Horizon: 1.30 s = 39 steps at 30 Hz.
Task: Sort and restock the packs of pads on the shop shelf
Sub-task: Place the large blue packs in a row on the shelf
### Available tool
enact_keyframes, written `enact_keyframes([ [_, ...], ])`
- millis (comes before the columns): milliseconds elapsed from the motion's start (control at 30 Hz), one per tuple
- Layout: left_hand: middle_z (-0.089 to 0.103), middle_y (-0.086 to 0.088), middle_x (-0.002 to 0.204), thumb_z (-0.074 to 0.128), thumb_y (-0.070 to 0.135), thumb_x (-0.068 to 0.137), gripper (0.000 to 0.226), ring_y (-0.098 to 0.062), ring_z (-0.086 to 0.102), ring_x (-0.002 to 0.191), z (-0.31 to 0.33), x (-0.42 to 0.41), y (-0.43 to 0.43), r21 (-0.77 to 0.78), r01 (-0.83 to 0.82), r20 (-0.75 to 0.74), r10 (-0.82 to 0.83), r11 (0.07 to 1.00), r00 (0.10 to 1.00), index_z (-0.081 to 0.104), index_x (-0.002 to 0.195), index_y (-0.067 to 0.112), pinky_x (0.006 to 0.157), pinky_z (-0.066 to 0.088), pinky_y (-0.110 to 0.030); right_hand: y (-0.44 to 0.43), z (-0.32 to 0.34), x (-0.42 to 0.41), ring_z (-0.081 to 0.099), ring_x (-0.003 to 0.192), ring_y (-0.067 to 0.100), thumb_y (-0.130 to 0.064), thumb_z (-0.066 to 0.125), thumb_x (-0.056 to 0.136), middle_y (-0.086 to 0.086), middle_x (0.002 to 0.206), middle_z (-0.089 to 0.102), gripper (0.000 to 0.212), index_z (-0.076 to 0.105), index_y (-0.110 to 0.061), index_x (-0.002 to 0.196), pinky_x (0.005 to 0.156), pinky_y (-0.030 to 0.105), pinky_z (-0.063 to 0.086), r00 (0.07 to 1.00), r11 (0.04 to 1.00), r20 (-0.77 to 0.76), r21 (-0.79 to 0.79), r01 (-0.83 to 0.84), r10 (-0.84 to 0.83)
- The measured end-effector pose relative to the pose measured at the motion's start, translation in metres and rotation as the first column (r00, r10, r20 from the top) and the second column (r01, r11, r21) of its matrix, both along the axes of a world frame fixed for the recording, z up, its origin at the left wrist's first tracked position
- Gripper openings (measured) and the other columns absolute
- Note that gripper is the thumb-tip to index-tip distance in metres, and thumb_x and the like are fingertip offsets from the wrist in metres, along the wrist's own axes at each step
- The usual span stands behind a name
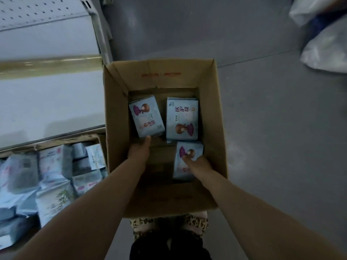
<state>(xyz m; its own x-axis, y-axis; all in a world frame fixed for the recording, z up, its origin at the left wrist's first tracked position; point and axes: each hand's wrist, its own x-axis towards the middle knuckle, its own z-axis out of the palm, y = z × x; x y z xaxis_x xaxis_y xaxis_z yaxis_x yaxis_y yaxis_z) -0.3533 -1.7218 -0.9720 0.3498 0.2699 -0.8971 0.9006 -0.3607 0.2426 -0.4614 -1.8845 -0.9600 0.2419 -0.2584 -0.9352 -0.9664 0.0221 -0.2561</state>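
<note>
An open cardboard box stands on the floor with three pale blue packs of pads lying in its bottom. My left hand reaches in and grips the near edge of the far-left pack, its thumb on top. My right hand holds the near-right pack, thumb pressed on its face and fingers hidden beneath. The third pack, with large printed characters, lies flat at the far right, touched by neither hand.
A white shop shelf with a gold price rail runs along the left. Below it a second carton holds several mixed packs of pads. White plastic bags lie on the grey floor at upper right. My feet are just behind the box.
</note>
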Motion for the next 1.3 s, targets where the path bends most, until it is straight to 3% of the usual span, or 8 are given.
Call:
enact_keyframes([
  [133,0.055,-0.009,0.135,0.064,0.057,0.089,0.066,-0.034,0.054,0.121,-0.041,0.011,0.002,-0.092,-0.096,0.036,0.1,0.991,0.994,0.05,0.14,0.017,0.106,0.045,-0.052,0.003,-0.039,0.004,0.057,0.119,0.027,-0.037,0.062,0.099,0.007,0.118,0.06,0.043,0.059,-0.007,0.129,0.098,0.031,0.044,0.987,0.987,-0.016,-0.014,0.159,-0.16],
  [233,0.056,-0.006,0.137,0.066,0.06,0.086,0.069,-0.032,0.054,0.124,-0.064,0.02,0.005,-0.126,-0.167,0.049,0.174,0.978,0.983,0.05,0.14,0.02,0.107,0.044,-0.052,0.012,-0.058,0.002,0.06,0.121,0.028,-0.041,0.077,0.087,0.007,0.129,0.064,0.056,0.061,-0.008,0.129,0.106,0.039,0.048,0.97,0.97,0.022,-0.035,0.241,-0.24],
  [400,0.064,-0.005,0.124,0.069,0.055,0.086,0.062,-0.026,0.06,0.114,-0.084,0.024,0.004,-0.265,-0.323,0.009,0.338,0.908,0.941,0.055,0.133,0.016,0.1,0.049,-0.045,0.018,-0.075,-0.009,0.066,0.088,0.012,-0.039,0.08,0.084,-0.001,0.108,0.068,0.05,0.062,-0.018,0.126,0.062,0.022,0.053,0.94,0.93,0.01,0.144,0.337,-0.342],
  [667,0.066,-0.007,0.121,0.07,0.048,0.088,0.053,-0.024,0.062,0.111,-0.096,0.031,-0.004,-0.409,-0.463,-0.044,0.49,0.786,0.871,0.058,0.127,0.014,0.102,0.048,-0.041,0.041,-0.093,0.004,0.071,0.101,0.027,-0.047,0.09,0.067,0.009,0.114,0.073,0.073,0.064,-0.016,0.128,0.089,0.046,0.059,0.878,0.839,-0.051,0.274,0.471,-0.476],
  [933,0.073,-0.012,0.114,0.08,0.06,0.066,0.07,-0.033,0.071,0.102,-0.112,0.024,0.005,-0.44,-0.4,-0.049,0.423,0.804,0.905,0.068,0.12,0.017,0.091,0.057,-0.052,0.041,-0.103,0.011,0.074,0.095,0.024,-0.04,0.085,0.074,0.008,0.108,0.077,0.057,0.07,-0.014,0.122,0.067,0.033,0.059,0.863,0.778,-0.068,0.403,0.482,-0.5],
  [1033,0.074,-0.013,0.114,0.077,0.054,0.074,0.063,-0.032,0.072,0.1,-0.112,0.025,0.013,-0.483,-0.342,-0.026,0.377,0.806,0.926,0.068,0.124,0.016,0.085,0.059,-0.047,0.048,-0.107,0.018,0.073,0.101,0.024,-0.037,0.083,0.078,0.007,0.108,0.077,0.047,0.071,-0.015,0.117,0.079,0.038,0.059,0.88,0.771,-0.06,0.457,0.443,-0.47],
  [1133,0.073,-0.014,0.114,0.073,0.046,0.083,0.051,-0.032,0.072,0.098,-0.108,0.027,0.018,-0.518,-0.291,-0.024,0.327,0.805,0.945,0.068,0.123,0.015,0.078,0.06,-0.042,0.054,-0.11,0.019,0.072,0.106,0.026,-0.044,0.091,0.065,0.007,0.113,0.076,0.065,0.07,-0.017,0.121,0.096,0.047,0.056,0.897,0.793,-0.029,0.455,0.405,-0.441],
  [1300,0.074,-0.012,0.114,0.078,0.057,0.066,0.071,-0.032,0.072,0.1,-0.105,0.029,0.017,-0.504,-0.263,-0.011,0.298,0.823,0.954,0.067,0.125,0.019,0.079,0.059,-0.042,0.056,-0.108,0.01,0.071,0.105,0.027,-0.037,0.093,0.059,0.007,0.115,0.075,0.073,0.066,-0.021,0.124,0.083,0.043,0.059,0.88,0.763,-0.011,0.494,0.417,-0.474],
])
